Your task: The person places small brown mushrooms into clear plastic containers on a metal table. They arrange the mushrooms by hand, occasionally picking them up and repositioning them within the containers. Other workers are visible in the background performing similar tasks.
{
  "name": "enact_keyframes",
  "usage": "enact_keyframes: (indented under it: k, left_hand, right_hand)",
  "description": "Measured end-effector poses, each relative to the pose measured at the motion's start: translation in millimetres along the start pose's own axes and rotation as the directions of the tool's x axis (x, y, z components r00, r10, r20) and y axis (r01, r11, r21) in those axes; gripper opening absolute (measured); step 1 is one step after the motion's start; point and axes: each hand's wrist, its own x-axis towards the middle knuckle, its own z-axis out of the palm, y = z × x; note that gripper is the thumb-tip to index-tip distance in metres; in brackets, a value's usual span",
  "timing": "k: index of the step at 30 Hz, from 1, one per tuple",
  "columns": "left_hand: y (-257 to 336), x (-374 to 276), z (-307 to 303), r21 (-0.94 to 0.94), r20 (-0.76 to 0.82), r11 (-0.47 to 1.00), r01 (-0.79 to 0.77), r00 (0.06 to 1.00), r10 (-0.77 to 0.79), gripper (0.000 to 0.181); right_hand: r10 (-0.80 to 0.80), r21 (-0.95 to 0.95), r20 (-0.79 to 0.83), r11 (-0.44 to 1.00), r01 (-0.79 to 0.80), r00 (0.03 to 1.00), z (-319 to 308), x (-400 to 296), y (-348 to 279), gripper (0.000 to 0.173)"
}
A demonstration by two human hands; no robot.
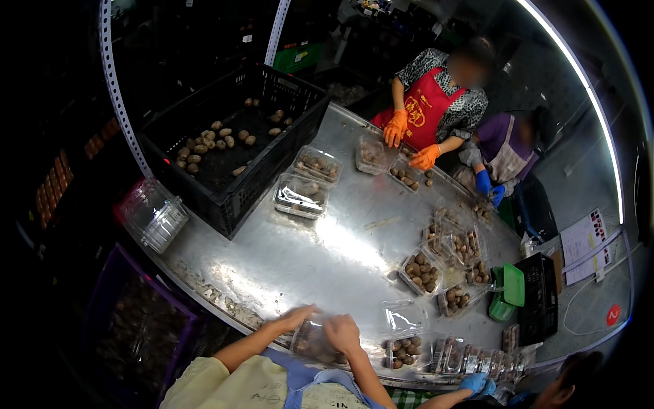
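Note:
My left hand [301, 316] rests at the upper left edge of a clear plastic clamshell box [314, 341] filled with brown taro-like tubers, at the table's near edge. My right hand [341, 332] is on the same box's upper right side, fingers curled against its plastic. The box's lid looks blurred, and whether it is latched cannot be told. To the right of my right hand stands an open clamshell box with tubers [403, 353], its lid [406, 318] folded back flat on the metal table [352, 276].
A large black crate [230, 204] with tubers stands back left; stacked clear boxes [163, 225] lie below it. Two closed filled boxes [301, 195] sit mid-table. Filled boxes [421, 273] crowd the right. Co-workers' gloved hands [396, 128] work across the table; another's blue glove [475, 383] is near right.

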Motion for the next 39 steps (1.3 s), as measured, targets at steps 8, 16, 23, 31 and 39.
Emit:
enact_keyframes:
  k: [8,16,23,31,39]
  left_hand:
    - [1.3,-6.1,5.4,0.205,0.002,0.973,-0.105,0.994,0.107,0.042]
    - [35.9,-28.6,7.2,0.309,-0.229,0.941,-0.137,0.95,0.214,0.026]
    - [19.5,-29.0,16.6,0.036,-0.602,0.979,-0.202,0.777,0.182,0.018]
    - [10.8,-28.3,30.0,0.082,-0.735,0.929,-0.361,0.607,0.301,0.019]
    - [5.4,-89.5,35.5,0.204,-0.137,0.976,0.078,0.989,-0.051,0.024]
  right_hand:
    - [0.061,0.028,-0.047,0.998,-0.06,0.997,-2.3,-15.7,-4.3,0.021]
    - [0.408,0.544,-0.1,0.786,-0.293,0.908,-25.0,-55.3,-20.2,0.014]
    - [0.533,0.448,-0.309,0.812,-0.374,0.788,6.1,-85.1,15.7,0.05]
    - [0.693,0.809,-0.197,0.515,-0.285,0.694,19.4,-52.5,35.6,0.056]
    - [0.544,0.582,-0.2,0.735,-0.348,0.815,1.1,-2.0,42.4,0.043]
